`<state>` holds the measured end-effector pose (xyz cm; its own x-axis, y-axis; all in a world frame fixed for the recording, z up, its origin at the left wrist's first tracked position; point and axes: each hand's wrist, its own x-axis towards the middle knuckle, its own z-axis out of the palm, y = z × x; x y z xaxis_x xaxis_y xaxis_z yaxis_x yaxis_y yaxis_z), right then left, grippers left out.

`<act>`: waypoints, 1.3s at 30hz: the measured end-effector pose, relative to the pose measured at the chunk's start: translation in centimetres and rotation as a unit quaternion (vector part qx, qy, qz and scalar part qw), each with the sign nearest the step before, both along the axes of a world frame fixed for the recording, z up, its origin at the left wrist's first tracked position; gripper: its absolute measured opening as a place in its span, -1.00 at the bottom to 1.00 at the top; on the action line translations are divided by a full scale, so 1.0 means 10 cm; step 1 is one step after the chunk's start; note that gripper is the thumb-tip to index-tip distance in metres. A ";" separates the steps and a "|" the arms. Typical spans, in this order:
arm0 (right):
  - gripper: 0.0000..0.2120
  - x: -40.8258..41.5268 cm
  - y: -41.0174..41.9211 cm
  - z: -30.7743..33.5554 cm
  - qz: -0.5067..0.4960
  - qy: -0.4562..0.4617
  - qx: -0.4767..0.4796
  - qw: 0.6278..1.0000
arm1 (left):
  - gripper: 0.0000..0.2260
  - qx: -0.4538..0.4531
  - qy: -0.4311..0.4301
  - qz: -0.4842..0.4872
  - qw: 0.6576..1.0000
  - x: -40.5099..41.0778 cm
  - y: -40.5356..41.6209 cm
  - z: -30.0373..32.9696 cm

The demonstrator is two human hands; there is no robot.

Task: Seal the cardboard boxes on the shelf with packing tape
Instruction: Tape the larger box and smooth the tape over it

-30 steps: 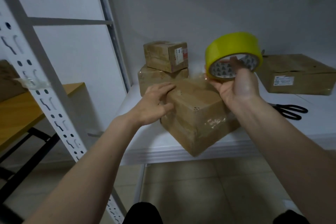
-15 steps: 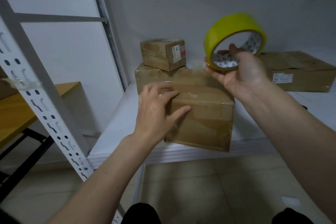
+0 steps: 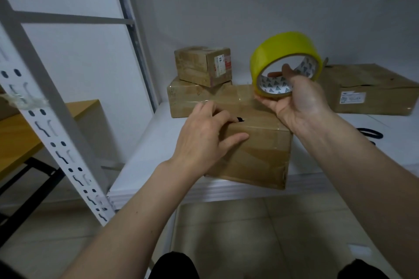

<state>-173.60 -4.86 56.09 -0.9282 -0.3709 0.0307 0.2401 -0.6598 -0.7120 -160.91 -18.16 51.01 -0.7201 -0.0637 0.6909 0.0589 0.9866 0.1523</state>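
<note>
1. Now your left hand (image 3: pixel 204 136) rests on the near cardboard box (image 3: pixel 256 152), fingers curled over its top edge and thumb stretched along the front face, so it grips the box.
2. That box sits at the front edge of the white shelf (image 3: pixel 149 142), its top crossed by shiny clear tape.
3. Your right hand (image 3: pixel 297 99) holds the yellow tape roll (image 3: pixel 283 52) above the box's far right corner, thumb hooked inside the core, fingers under the rim.
4. Behind the near box lies a wider box (image 3: pixel 183 99), with a small labelled box (image 3: pixel 201 64) stacked on it.
5. A flat box (image 3: pixel 371 88) with a white label lies well to the right, against the wall.
6. Black scissors (image 3: pixel 369 133) lie on the shelf just beyond your right forearm, partly hidden.
7. The perforated white upright (image 3: pixel 45 120) stands at left, a wooden table (image 3: pixel 27 127) behind it.
</note>
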 end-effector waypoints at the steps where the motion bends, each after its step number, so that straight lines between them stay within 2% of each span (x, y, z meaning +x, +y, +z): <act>1: -0.73 0.00 0.01 -0.01 -0.001 -0.001 -0.004 1.000 | -0.56 0.007 0.001 -0.004 1.000 -0.01 0.00 -0.01; 5: -0.76 -0.01 0.03 -0.02 0.002 -0.009 -0.029 1.000 | -0.56 0.128 0.045 -0.035 0.990 -0.01 -0.04 -0.07; 6: -0.75 -0.02 0.03 -0.02 0.002 -0.011 -0.033 0.999 | -0.58 0.134 0.066 -0.033 0.988 0.00 -0.06 -0.09; 9: -0.69 -0.03 0.02 -0.03 0.003 -0.015 -0.039 0.999 | -0.58 0.067 0.089 -0.011 0.994 0.00 -0.06 -0.09; 12: -0.70 -0.02 0.01 -0.03 0.005 -0.011 -0.040 0.999 | -0.54 -0.018 0.061 0.008 0.998 -0.06 -0.03 0.03; 14: -0.70 -0.02 0.01 -0.03 0.006 -0.011 -0.042 0.999 | -0.45 -0.072 0.002 0.042 0.996 -0.10 0.05 0.15; 16: -0.71 -0.02 0.01 -0.03 0.009 -0.011 -0.044 0.999 | -0.38 -0.108 -0.117 0.097 0.982 -0.13 0.16 0.27; 17: -0.74 -0.01 0.00 -0.03 0.011 -0.008 -0.041 0.999 | -0.40 -0.115 -0.177 0.120 0.970 -0.16 0.18 0.32; 19: -0.86 -0.01 0.00 -0.02 0.009 0.006 -0.026 1.000 | -0.51 -0.098 -0.277 0.123 0.948 -0.25 0.22 0.43; 22: -0.96 0.00 0.01 -0.02 0.005 0.018 -0.013 1.000 | -0.61 -0.017 -0.326 0.071 0.942 -0.31 0.20 0.53; 24: -0.96 0.00 0.02 -0.01 0.007 0.016 -0.014 1.000 | -0.70 0.048 -0.305 0.033 0.951 -0.26 0.17 0.52; 27: -0.95 0.01 0.02 -0.01 0.009 0.015 -0.015 1.000 | -0.93 0.135 -0.254 -0.026 0.957 -0.17 0.13 0.54; 30: -0.94 0.02 0.02 0.00 0.010 0.012 -0.012 1.000 | -0.89 0.237 -0.199 -0.065 0.949 -0.12 0.09 0.57; 33: -0.94 0.04 0.03 0.00 0.015 0.008 -0.020 1.000 | -0.88 0.284 -0.150 -0.057 0.945 -0.13 0.06 0.54; 37: -0.94 0.05 0.05 0.00 0.016 0.010 -0.028 0.999 | -0.94 0.371 -0.121 -0.045 0.920 -0.15 0.06 0.51; 39: -0.94 0.03 0.07 -0.01 0.016 0.006 -0.032 0.999 | -0.90 0.420 -0.041 -0.025 0.906 -0.15 0.02 0.50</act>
